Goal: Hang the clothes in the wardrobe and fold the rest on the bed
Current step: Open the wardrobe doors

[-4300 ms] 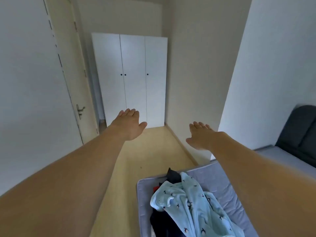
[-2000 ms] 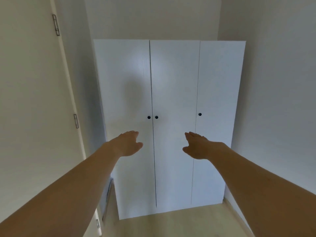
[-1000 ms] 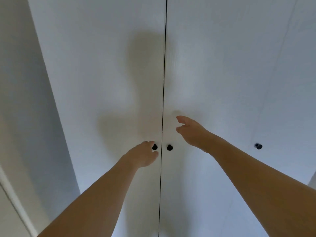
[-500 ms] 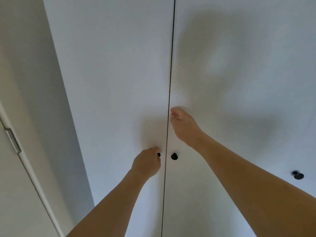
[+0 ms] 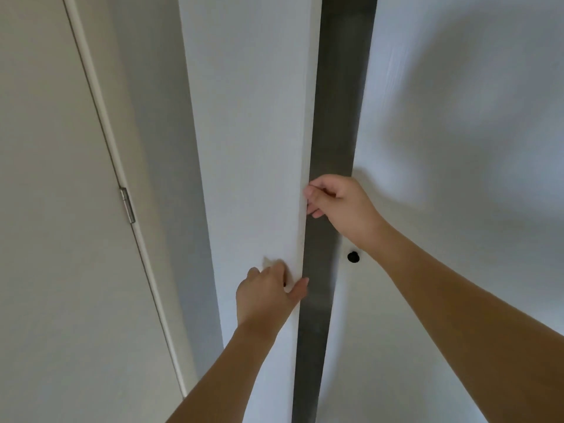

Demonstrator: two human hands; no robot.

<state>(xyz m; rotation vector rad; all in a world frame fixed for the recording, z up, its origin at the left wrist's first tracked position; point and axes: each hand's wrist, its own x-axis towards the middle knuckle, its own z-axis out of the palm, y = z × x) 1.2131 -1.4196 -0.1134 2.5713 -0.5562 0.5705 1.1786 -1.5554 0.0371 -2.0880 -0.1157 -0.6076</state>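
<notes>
— Where's the wardrobe?
— Straight ahead; its flat white left door (image 5: 253, 148) stands ajar, a dark gap beside it.
— Hands?
— Left hand (image 5: 268, 296) pinches the knob; right hand (image 5: 338, 203) curls round the door's edge.

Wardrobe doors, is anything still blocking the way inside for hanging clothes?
Partly. The left door is only ajar, gripped by the left hand and right hand. The middle door is shut, its knob untouched. Only a narrow dark gap shows.

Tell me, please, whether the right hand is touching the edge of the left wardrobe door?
Touching. The head view shows the right hand with its fingers curled round the free edge of the left wardrobe door, which stands ajar.
</notes>
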